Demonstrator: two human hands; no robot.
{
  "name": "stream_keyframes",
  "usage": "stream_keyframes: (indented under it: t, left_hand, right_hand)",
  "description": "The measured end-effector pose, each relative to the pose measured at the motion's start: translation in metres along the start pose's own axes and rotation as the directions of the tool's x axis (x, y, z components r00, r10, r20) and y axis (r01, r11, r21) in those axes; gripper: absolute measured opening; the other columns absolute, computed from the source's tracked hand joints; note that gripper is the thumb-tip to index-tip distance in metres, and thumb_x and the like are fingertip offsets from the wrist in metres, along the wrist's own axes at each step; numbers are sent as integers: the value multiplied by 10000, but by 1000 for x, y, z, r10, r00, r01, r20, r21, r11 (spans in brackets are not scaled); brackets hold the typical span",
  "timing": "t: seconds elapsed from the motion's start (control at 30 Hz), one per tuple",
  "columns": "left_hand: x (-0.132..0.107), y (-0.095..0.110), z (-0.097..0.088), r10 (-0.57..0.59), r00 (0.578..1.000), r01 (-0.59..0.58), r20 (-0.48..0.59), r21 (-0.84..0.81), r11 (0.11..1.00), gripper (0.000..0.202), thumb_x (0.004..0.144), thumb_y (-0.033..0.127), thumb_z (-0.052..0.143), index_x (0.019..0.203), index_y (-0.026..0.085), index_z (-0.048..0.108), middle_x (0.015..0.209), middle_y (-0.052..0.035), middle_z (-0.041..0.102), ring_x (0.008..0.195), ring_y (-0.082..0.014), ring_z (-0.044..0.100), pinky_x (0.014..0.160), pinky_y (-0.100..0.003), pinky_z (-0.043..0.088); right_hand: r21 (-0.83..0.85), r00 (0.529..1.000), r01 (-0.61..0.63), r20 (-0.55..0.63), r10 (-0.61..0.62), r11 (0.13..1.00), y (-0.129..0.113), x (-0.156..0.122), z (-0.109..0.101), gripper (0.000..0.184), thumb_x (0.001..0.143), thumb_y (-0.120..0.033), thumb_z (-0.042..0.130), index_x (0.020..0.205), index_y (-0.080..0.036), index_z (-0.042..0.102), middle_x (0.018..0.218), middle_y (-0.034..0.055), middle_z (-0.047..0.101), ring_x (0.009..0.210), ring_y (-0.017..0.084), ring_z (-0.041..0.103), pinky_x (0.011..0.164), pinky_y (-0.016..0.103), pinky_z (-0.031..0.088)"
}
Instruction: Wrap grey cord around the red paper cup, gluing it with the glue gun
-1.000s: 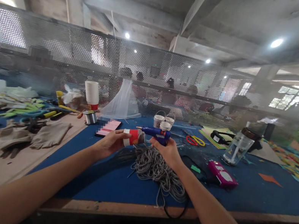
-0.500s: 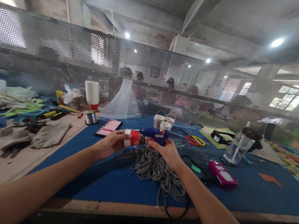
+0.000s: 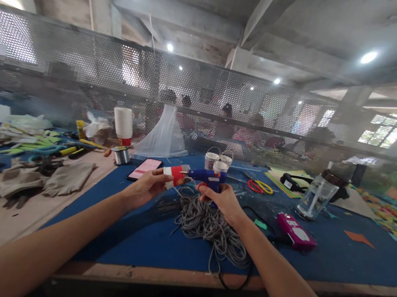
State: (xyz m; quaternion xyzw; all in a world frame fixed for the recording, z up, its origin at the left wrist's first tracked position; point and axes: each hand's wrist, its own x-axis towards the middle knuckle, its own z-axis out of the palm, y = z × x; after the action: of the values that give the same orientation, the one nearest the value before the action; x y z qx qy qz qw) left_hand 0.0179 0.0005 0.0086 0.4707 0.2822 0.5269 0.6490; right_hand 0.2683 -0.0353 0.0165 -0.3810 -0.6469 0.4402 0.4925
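Here, by the far left side of the string pile (image 3: 208, 224), the left hand (image 3: 148, 188) grips the red cup (image 3: 179, 175), the right hand (image 3: 223, 201) grips the blue glue gun (image 3: 203, 175), and holding both still should stop slips.

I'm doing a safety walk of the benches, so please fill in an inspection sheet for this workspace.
Surface: blue mat over the bench, scraps on it.
Work things: cup held tilted, glue gun with its nozzle at it; contact cannot be told.
Clutter: cord heaped below the hands; phone, buckets, scissors, pink box and jug around; gloves at left.
Hands: left hand grips the cup, right hand the glue gun; both bare.
Cables: black cable reaches the bench's front edge; its ends cannot be traced.
Surroundings: mesh partition, people behind it.
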Motion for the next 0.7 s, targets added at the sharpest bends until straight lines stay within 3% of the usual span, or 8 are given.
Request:
stream_keyframes:
  t: [0.1,0.2,0.3,0.47,0.7]
  left_hand:
    - [4,-1,-6,28,998,-28,-50,-11,1000,261,723,83,790,976,124,742,932,-84,787,726,-155,709,618,-210,538]
    - [5,0,-8,44,996,-46,-77,-32,998,229,710,66,790,916,148,735,846,-54,779,667,-147,692,567,-211,524]
    - [5,0,-8,62,995,-65,-82,-29,997,241,706,70,797,916,166,729,851,-39,778,671,-146,692,576,-219,537]
    - [4,-1,-6,63,996,-64,-57,-4,998,218,716,79,786,918,139,732,895,-69,781,740,-162,711,633,-229,557]
    - [6,-4,-8,76,997,-76,-14,0,997,288,704,76,784,990,104,752,980,-102,784,842,-182,720,784,-263,563]
  right_hand:
    - [-25,1000,-11,-4,11,1000,2,1,0,349,767,-496,772,870,-163,753,656,20,708,637,155,656,674,280,534]
    - [-82,998,4,-54,-9,997,5,4,-2,341,787,-503,752,848,-168,736,655,21,706,627,159,657,657,279,529]
    - [-163,994,22,-104,-39,986,8,6,-4,328,813,-501,725,800,-173,720,632,20,693,595,162,658,642,280,526]
    - [-248,993,66,-79,-88,966,13,2,0,370,848,-519,684,706,-177,689,685,42,717,558,162,662,614,279,527]
    - [-451,978,71,-146,-152,890,20,1,2,391,849,-509,665,620,-195,624,511,3,617,486,159,606,511,254,456]
